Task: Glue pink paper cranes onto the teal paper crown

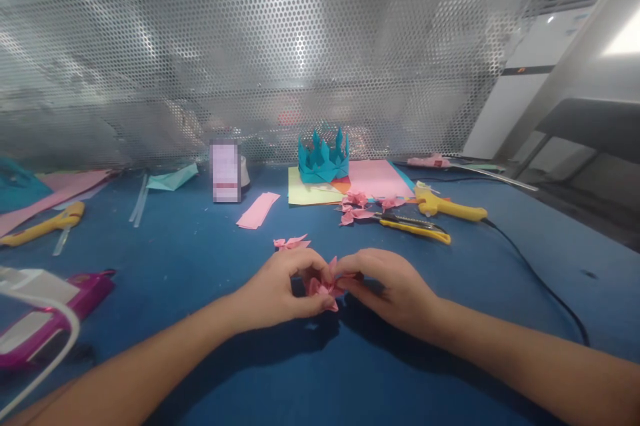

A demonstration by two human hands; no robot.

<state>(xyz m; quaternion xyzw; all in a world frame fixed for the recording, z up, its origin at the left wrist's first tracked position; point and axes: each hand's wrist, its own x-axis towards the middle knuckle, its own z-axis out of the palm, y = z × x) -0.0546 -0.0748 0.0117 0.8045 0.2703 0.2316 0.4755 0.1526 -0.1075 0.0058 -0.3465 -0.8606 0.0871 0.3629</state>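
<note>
My left hand (283, 289) and my right hand (387, 286) meet over the blue table (200, 259), both pinching a small folded pink paper piece (324, 287) between their fingertips. Just beyond them lies another pink folded piece (291, 243). Further back right sit several more pink folded pieces (361, 207).
A teal paper crown (323, 158) stands on coloured sheets (370, 179). A yellow utility knife (415, 225) and a yellow glue gun (447, 206) with black cord lie at the right. A pink strip (257, 210), another glue gun (45, 225), a magenta tool (55, 313) and a perforated metal screen (250, 59) are also present.
</note>
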